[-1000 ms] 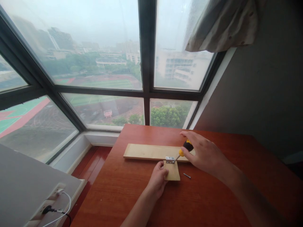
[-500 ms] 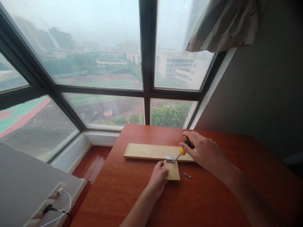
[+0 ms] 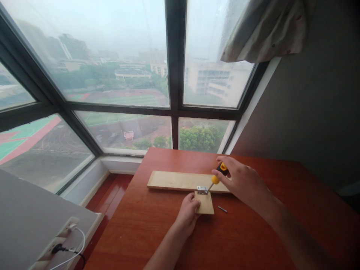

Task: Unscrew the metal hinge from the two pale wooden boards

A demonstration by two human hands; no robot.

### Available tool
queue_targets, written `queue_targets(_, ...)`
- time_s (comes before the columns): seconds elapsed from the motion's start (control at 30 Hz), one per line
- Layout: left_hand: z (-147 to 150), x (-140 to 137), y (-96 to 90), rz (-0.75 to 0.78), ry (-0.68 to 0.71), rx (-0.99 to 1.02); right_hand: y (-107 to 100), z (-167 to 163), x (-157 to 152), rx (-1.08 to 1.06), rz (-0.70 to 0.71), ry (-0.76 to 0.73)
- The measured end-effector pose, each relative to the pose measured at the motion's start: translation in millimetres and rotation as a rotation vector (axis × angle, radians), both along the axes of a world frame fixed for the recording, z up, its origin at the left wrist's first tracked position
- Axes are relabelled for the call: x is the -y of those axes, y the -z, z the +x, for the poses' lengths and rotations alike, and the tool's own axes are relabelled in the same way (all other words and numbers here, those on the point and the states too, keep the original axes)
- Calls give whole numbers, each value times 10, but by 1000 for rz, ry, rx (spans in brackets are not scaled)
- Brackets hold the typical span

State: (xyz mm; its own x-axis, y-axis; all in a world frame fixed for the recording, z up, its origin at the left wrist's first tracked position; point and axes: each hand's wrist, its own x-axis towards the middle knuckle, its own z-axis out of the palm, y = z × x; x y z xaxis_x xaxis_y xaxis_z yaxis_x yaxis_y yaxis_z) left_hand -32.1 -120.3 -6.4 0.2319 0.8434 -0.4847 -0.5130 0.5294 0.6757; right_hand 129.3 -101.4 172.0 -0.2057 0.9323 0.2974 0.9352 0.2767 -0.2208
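Observation:
My left hand (image 3: 189, 210) grips the left edge of a small wooden board (image 3: 205, 204), thumb on top. A silver metal hinge (image 3: 202, 190) sits at the far edge of that board. In my right hand (image 3: 239, 176) is a yellow-and-black screwdriver (image 3: 221, 173), held at a slant by its handle. Its tip meets the right end of the hinge; any screw under it is too small to make out. Behind the hinge lies a long pale wooden plank (image 3: 177, 180), its right end partly hidden by my right hand.
A small metal pin or screw (image 3: 222, 209) lies to the right of the small board on the reddish-brown table (image 3: 135, 228). Large windows (image 3: 118, 90) stand beyond the table. At lower left, cables plug into wall sockets (image 3: 56, 245).
The screwdriver handle has turned in my right hand, showing more of its yellow end, and the fingers have shifted slightly. My left hand, the board and the hinge stay in place.

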Motion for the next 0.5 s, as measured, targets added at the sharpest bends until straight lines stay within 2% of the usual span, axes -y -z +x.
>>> queue_targets(0.3, 2, -1, 5, 2, -3, 20, -19, 0, 24, -22, 0, -39)
queue_targets(0.5, 0, -7, 15, -13, 6, 11, -11, -6, -4, 35, 6, 36)
